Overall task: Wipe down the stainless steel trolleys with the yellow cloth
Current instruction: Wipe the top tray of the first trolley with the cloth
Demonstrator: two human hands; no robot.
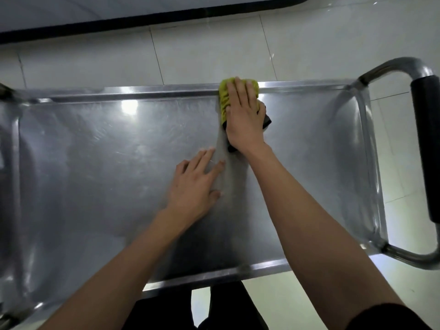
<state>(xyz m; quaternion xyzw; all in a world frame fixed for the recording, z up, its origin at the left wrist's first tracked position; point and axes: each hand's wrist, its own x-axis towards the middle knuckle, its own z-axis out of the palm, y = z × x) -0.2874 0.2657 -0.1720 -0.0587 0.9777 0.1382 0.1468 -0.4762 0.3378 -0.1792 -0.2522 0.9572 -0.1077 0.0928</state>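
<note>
Setting: pale tiled floor (214,51) is showing beyond a stainless steel trolley (95,144), whose tray is filling most of my view; its black-sleeved handle (426,144) is sitting at the right.

Item one: yellow cloth (225,98), bunched, is lying over the far rim, right of centre.

Item two: right hand (245,115) is pressing flat on the cloth, fingers straight, grip released rather than clenched.

Item three: left hand (197,182) is resting open on the tray, near of the cloth, bracing.

Handling note: I am judging the far rim as the step in hand; keeping the palm flat and the cloth spread, with overlapping passes along the rim, should be avoiding streaks.
</note>
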